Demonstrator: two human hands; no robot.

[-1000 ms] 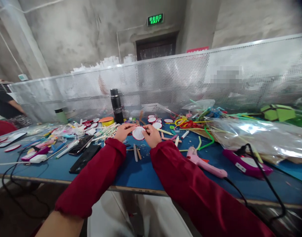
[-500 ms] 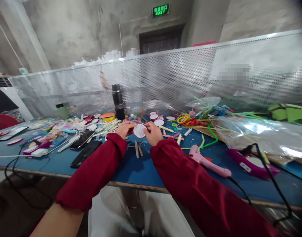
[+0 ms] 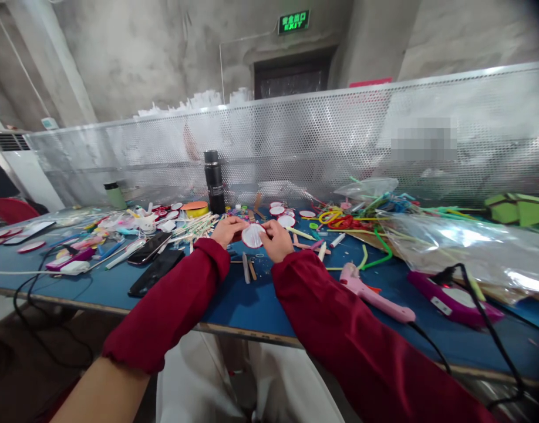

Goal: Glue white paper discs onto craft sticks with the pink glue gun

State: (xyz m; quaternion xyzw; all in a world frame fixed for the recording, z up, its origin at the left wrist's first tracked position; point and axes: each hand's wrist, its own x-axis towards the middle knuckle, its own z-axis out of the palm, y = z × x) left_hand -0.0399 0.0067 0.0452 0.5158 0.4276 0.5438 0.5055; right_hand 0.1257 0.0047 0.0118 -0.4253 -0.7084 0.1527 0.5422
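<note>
Both my hands, in dark red sleeves, meet over the middle of the blue table (image 3: 234,305). Between them is a small white disc with a red rim (image 3: 252,235). My left hand (image 3: 226,231) pinches its left edge and my right hand (image 3: 276,239) pinches its right edge with closed fingers. More discs of the same kind (image 3: 286,221) lie on the table just beyond. A couple of short sticks (image 3: 247,268) lie below my hands.
A black flask (image 3: 215,182) stands behind my hands before a perforated metal screen (image 3: 340,141). Two dark phones (image 3: 155,271) lie left. A pink glue gun (image 3: 370,294) and a purple one (image 3: 450,296) lie right, with cables, straws and a plastic bag (image 3: 463,241).
The camera has shifted slightly to the left and down. My hands stay together on the disc, turning it a little between the fingers.
</note>
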